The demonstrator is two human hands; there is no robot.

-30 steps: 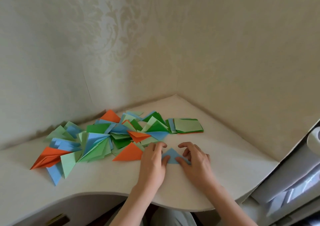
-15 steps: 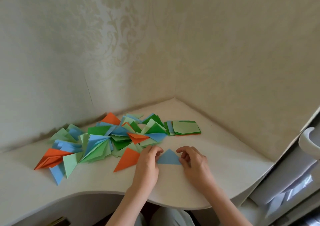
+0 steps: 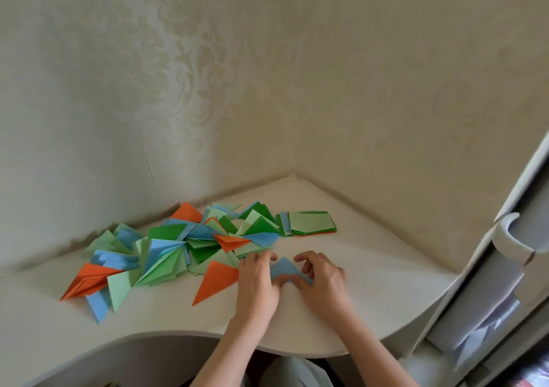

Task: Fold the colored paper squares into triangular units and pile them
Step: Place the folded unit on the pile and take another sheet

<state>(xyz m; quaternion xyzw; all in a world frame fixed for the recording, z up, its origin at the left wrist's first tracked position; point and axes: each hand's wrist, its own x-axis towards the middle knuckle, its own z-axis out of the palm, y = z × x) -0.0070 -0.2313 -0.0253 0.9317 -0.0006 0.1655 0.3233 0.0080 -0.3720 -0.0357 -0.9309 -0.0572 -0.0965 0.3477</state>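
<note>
The left hand (image 3: 258, 279) lies palm down on the desk (image 3: 371, 282) with its fingers curled, the thumb tip pressing the lower left edge of a blue paper triangle (image 3: 283, 266). The right hand (image 3: 322, 278) mirrors it on the other side, fingers bent and thumb pinning the triangle's lower right edge, so both hands hold the paper flat between them, its point aimed away from the person. Just beside the left hand lies an orange triangle (image 3: 215, 282), the nearest piece of a loose pile of folded units (image 3: 166, 253) in green, blue and orange spread across the desk toward the left. Behind the hands, near the corner of the wall, sits a neat stack of unfolded squares (image 3: 309, 223), light green on top. A white door handle (image 3: 511, 238) shows at the right.
</note>
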